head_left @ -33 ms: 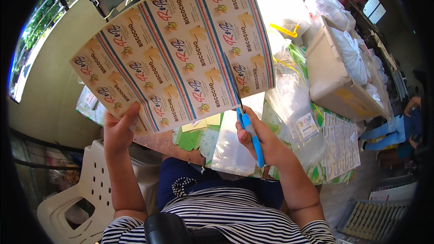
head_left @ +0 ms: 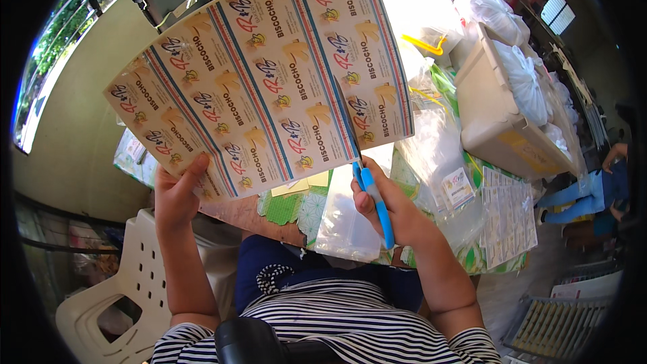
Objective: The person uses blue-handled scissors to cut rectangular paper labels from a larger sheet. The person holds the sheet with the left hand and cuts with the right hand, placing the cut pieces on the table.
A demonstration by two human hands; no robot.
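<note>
A large printed sheet of labels (head_left: 263, 81), repeating one design in rows with blue and red stripes, is held up over the table. My left hand (head_left: 179, 192) pinches its lower left edge, thumb on the printed face. Closed round the blue handles of a pair of scissors (head_left: 377, 205) is my right hand (head_left: 397, 212), at the sheet's lower edge right of the middle. The scissor blades reach up into the sheet along a slit between two columns of labels. A narrow strip on the right stands slightly apart from the rest below, still joined higher up.
The table (head_left: 397, 256) has a green patterned cover, with clear plastic bags (head_left: 347, 222) and cut label sheets (head_left: 509, 219) on it. A beige crate (head_left: 499, 108) with white bags stands at right. A plastic chair (head_left: 128, 283) is at left; a person (head_left: 579, 189) is far right.
The strip right of the scissors has shifted very slightly to the right. My hands keep nearly the same place.
</note>
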